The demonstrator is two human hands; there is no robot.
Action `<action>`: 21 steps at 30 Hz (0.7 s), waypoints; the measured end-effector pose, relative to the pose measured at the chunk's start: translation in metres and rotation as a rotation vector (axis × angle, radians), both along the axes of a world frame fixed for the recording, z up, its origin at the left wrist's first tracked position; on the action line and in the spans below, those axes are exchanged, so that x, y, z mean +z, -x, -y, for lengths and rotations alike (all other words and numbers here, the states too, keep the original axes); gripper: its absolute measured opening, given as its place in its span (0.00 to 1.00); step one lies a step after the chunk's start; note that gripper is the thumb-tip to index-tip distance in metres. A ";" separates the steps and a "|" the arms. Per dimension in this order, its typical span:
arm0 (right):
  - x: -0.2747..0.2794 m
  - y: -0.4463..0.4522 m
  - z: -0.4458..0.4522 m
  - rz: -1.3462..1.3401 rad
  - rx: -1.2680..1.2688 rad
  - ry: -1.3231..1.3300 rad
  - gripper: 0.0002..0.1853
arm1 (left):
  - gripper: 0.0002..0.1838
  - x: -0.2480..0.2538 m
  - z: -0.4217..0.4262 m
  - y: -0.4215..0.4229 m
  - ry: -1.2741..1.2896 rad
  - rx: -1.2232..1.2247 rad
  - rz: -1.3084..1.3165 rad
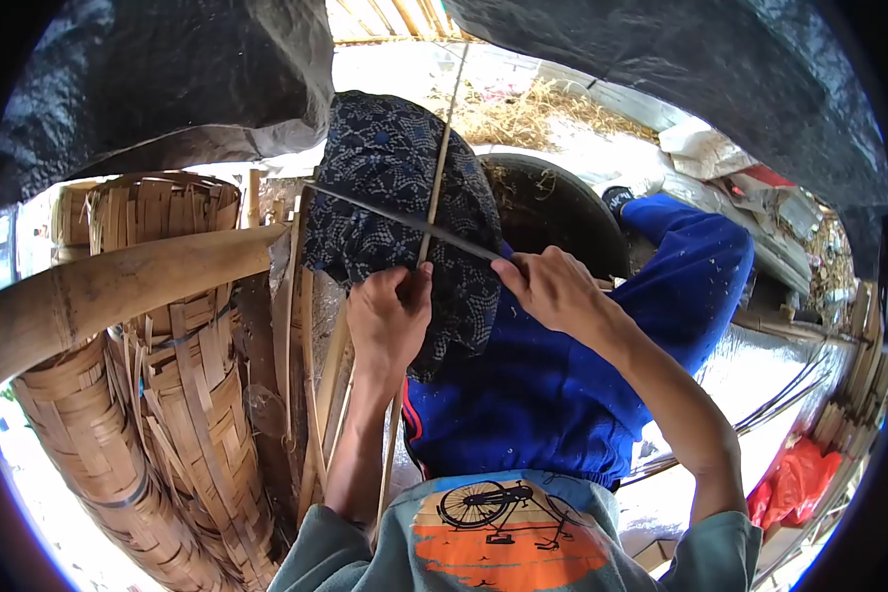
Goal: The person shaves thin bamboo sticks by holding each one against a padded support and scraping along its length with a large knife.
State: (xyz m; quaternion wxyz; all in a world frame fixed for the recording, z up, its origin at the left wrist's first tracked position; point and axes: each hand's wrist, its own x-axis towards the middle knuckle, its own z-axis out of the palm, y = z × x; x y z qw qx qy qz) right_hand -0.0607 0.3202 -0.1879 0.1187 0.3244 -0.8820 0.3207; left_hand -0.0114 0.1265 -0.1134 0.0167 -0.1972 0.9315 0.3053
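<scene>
A thin bamboo strip (447, 133) runs upward from my left hand (391, 314), whose fingers are closed around its lower part. My right hand (555, 286) grips the handle end of a long narrow knife (405, 219), its blade pointing to the upper left. The blade crosses the strip a little above my left hand. Beneath both lies a dark patterned cloth (385, 163), draped over my leg in blue trousers (533, 395). The knife's handle is mostly hidden in my right hand.
Woven bamboo baskets (197, 414) stand at the left, with a thick bamboo pole (138, 286) across them. A round dark tub (553, 212) is behind the cloth. Black sheeting (168, 89) hangs overhead. A red plastic bag (794, 481) lies at the right.
</scene>
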 end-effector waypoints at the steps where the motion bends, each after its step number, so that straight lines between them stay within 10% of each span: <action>1: -0.002 -0.004 -0.001 0.011 -0.011 -0.004 0.29 | 0.21 0.000 -0.001 -0.002 -0.013 0.018 -0.017; 7: 0.013 -0.002 0.008 0.600 0.024 -0.290 0.33 | 0.19 0.011 -0.002 -0.014 -0.101 0.111 0.047; 21: 0.010 0.005 0.010 0.503 0.084 -0.095 0.32 | 0.25 0.001 0.004 -0.009 -0.322 0.203 0.194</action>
